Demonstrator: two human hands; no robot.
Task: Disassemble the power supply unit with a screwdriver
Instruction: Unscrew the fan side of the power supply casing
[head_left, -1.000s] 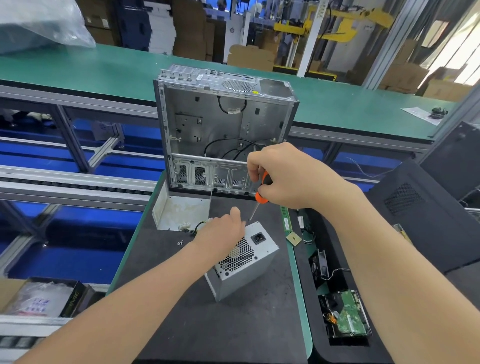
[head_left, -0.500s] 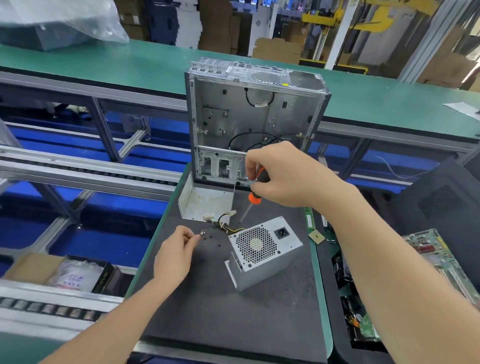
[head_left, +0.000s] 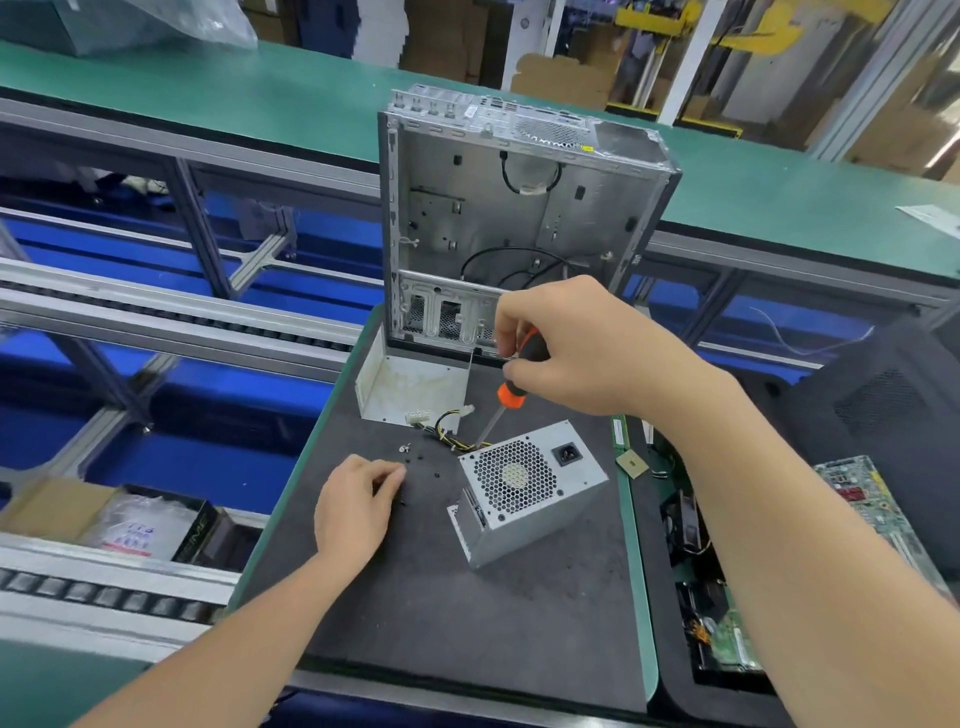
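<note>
Several loose screws (head_left: 404, 448) are lying at 10 o'clock of the power supply unit (head_left: 524, 488), which is sitting mid-mat (head_left: 519, 623); a careless brush risks scattering them. Left hand (head_left: 358, 506) is resting beside them, fingers curling; pinching anything, cannot tell. Right hand (head_left: 582, 348) is clamping the screwdriver (head_left: 511, 387), tip hovering at the unit's 11 o'clock. Computer case (head_left: 519, 223) is standing at 12.

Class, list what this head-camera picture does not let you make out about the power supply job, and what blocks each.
1. Head view: whether the left hand holds anything; curled fingers cover it.
2. Head view: the screwdriver tip type; too small.
3. Head view: far faces of the power supply unit; its own casing hides them.
4. Head view: the circuit board, partly; the right forearm covers it.
</note>
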